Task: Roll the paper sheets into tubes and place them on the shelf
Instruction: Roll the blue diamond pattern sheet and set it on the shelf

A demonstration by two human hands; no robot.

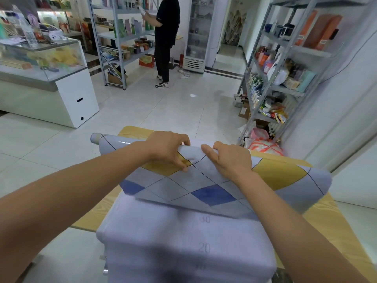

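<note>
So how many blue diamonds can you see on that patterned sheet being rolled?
2. One blue diamond at the patterned sheet's left edge, another near its middle, below the right hand. More may be hidden inside the rolled part.

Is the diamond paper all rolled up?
Partly rolled. The paper curls into a tube under the left hand and right hand; its near part lies spread.

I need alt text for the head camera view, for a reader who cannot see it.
The left hand and right hand grip a diamond-patterned paper sheet, partly rolled into a tube, over a wooden table. Behind is a shop: a metal shelf at right, a person in black farther back.
</note>
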